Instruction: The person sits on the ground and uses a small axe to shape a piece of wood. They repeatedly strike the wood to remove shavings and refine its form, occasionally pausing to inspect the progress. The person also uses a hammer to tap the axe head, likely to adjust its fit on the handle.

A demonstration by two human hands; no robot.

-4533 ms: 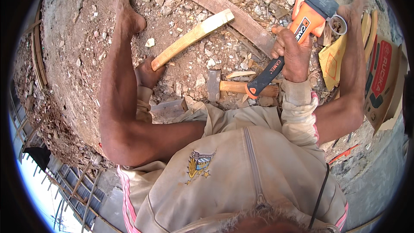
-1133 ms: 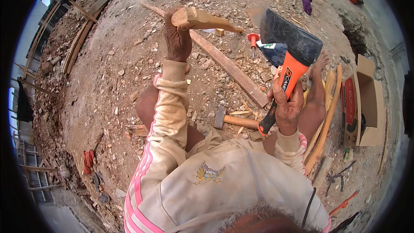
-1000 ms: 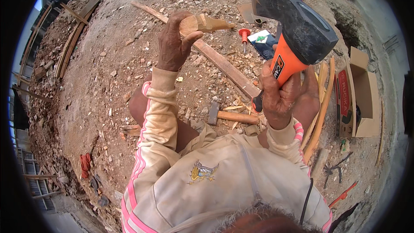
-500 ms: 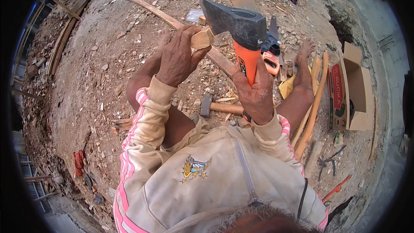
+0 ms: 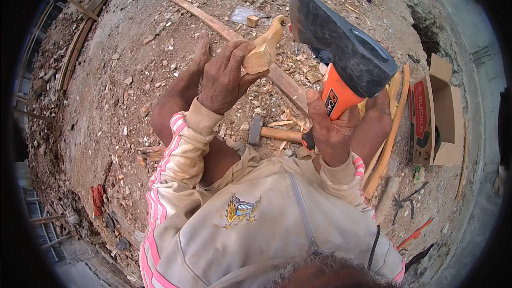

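My left hand [image 5: 224,77] is closed around a pale carved piece of wood [image 5: 260,57]. Its thick cut end faces me, and its narrower end points up and away. In my right hand [image 5: 333,130] is a hatchet [image 5: 341,37], gripped by its orange handle close below the head. The dark blade is raised to the right of the wood, apart from it, with the edge toward the upper left. Between my legs a hammer [image 5: 282,135] with a wooden handle lies on the ground, below both hands.
A long board [image 5: 205,20] runs diagonally across the rubble ground beyond my hands. Ahead lies a small wood block [image 5: 252,21] by clear plastic. Long wood strips [image 5: 393,130] rest beside my right leg, near an open cardboard box [image 5: 445,122]. A red cloth [image 5: 97,200] lies at left.
The hatchet has swung up and right, away from the wood, its head now nearer the camera. The wood has tilted, so more of its length shows.
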